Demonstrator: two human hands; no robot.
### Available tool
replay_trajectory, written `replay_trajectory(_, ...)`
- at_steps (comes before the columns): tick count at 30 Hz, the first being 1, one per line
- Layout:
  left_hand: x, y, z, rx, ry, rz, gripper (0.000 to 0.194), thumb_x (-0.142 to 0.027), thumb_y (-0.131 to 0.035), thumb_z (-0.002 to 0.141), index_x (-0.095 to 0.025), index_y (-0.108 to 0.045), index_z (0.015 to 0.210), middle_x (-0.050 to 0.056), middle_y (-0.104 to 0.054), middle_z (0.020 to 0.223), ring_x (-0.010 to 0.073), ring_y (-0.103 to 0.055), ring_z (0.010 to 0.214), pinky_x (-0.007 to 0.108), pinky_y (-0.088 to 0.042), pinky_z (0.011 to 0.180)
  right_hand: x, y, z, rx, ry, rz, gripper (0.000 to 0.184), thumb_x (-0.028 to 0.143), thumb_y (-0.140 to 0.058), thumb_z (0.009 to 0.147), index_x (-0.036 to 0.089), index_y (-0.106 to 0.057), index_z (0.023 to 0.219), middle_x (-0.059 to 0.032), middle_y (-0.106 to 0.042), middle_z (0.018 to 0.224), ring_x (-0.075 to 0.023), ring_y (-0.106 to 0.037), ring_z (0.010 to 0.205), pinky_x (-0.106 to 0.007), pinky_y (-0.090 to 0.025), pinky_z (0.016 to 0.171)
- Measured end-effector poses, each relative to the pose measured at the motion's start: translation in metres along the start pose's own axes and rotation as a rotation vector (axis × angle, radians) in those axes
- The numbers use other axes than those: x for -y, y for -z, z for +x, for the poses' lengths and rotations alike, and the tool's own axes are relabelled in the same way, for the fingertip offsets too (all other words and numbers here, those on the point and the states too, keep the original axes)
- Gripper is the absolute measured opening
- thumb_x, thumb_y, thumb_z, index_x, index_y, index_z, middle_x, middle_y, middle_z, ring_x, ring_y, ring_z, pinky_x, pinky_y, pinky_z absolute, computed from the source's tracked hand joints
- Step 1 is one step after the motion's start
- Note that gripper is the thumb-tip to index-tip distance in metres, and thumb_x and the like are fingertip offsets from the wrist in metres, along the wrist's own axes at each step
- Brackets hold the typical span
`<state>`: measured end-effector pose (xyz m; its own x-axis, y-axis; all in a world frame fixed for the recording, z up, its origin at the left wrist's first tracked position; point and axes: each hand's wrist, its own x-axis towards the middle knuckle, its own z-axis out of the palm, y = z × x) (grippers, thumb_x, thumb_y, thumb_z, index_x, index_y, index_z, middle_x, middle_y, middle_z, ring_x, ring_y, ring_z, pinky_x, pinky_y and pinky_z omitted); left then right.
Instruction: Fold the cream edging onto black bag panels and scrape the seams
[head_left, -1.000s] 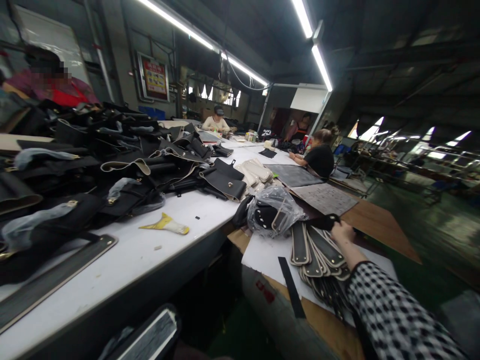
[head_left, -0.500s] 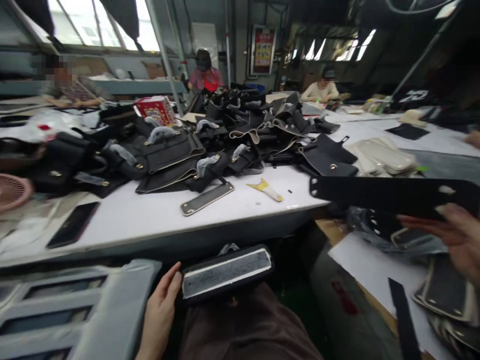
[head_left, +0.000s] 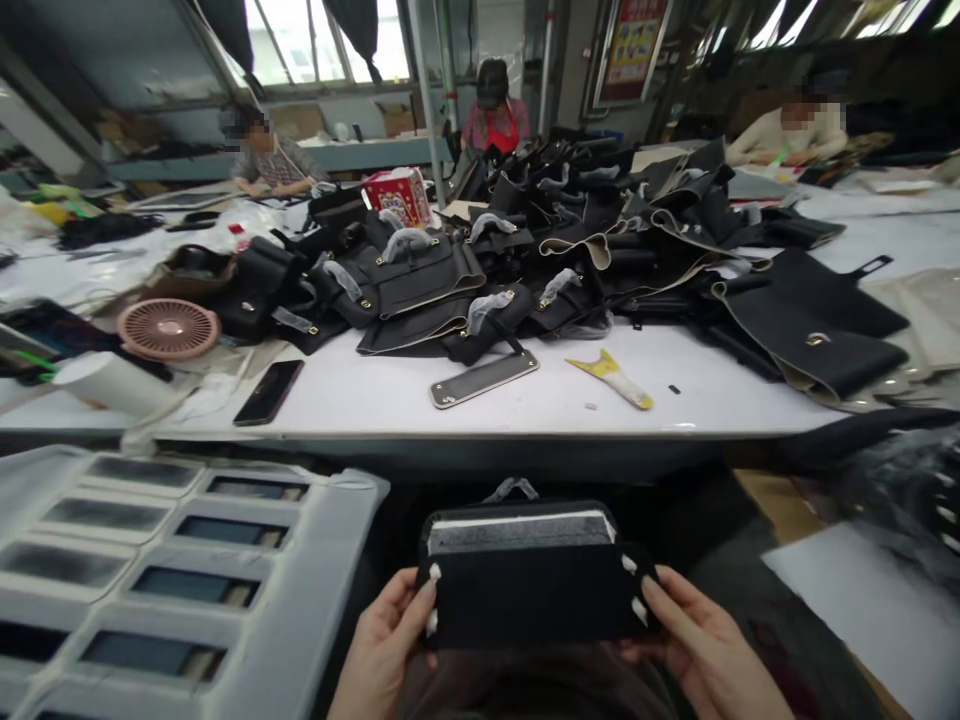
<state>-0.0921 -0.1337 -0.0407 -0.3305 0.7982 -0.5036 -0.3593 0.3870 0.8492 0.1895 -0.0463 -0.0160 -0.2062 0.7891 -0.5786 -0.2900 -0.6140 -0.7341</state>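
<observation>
My left hand pinches the left end of a flat black leather panel, thumb on its face. At the other end my right hand grips it the same way. Small white patches show near the panel's ends. Just behind the panel, a black bag rests at my lap, its upturned face bearing a grey strip edged in white. The panel covers the lower part of that face; whether the two touch I cannot tell. A plastic-wrapped handle sticks up behind the bag.
Black bags are heaped along the white table. Nearer lie a phone, a grey strip and a yellow-white scraper-like tool. A pink fan stands left, above a grey slotted rack. Several people work beyond.
The panel has come from the right side to in front of the bag on my lap. My left hand has moved from the bag's side to the panel. The view has swung right-to-left.
</observation>
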Motion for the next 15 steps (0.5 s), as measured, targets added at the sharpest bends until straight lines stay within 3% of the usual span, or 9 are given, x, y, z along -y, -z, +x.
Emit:
replay_trajectory(2, -0.007, -0.003, 0.004, -0.101, -0.092, 0.105, 0.040, -0.055, -0.072, 0.073, -0.018, -0.064, 0.087, -0.002, -0.055, 0.071, 0.0104, -0.048, 0.055, 0.018, -0.041, 0.040, 0.003, 0.003, 0.015, -0.035, 0.031, -0.105, 0.038, 0.050, -0.080, 0.067, 0.017, -0.064, 0.077, -0.0007, -0.061, 0.073, -0.0129, -0.056, 0.056, -0.026, -0.050, 0.050)
replay_trajectory(5, -0.019, -0.005, 0.013, -0.163, -0.194, 0.261, 0.040, -0.056, -0.068, 0.077, -0.017, -0.061, 0.079, -0.003, -0.054, 0.066, 0.0075, -0.044, 0.049, 0.017, -0.037, 0.042, 0.007, 0.006, 0.036, -0.119, 0.123, -0.282, 0.044, 0.056, -0.079, 0.066, 0.016, -0.065, 0.076, 0.0007, -0.057, 0.069, -0.0090, -0.049, 0.052, -0.020, -0.041, 0.043)
replay_trajectory(10, -0.024, -0.002, 0.030, -0.175, -0.210, 0.380, 0.039, -0.054, -0.066, 0.079, -0.017, -0.057, 0.073, -0.003, -0.052, 0.061, 0.0095, -0.045, 0.056, 0.018, -0.036, 0.051, 0.011, 0.006, 0.058, -0.228, 0.186, -0.438, 0.050, 0.061, -0.078, 0.062, 0.015, -0.063, 0.072, 0.0020, -0.051, 0.060, -0.0064, -0.040, 0.047, -0.018, -0.028, 0.039)
replay_trajectory(15, -0.023, 0.004, 0.043, -0.186, -0.189, 0.343, 0.041, -0.055, -0.070, 0.075, -0.016, -0.056, 0.070, -0.002, -0.051, 0.063, 0.0118, -0.044, 0.062, 0.019, -0.037, 0.056, 0.011, 0.002, 0.066, -0.229, 0.158, -0.468, 0.051, 0.062, -0.077, 0.061, 0.014, -0.060, 0.065, 0.0043, -0.043, 0.053, -0.0052, -0.032, 0.046, -0.019, -0.023, 0.041)
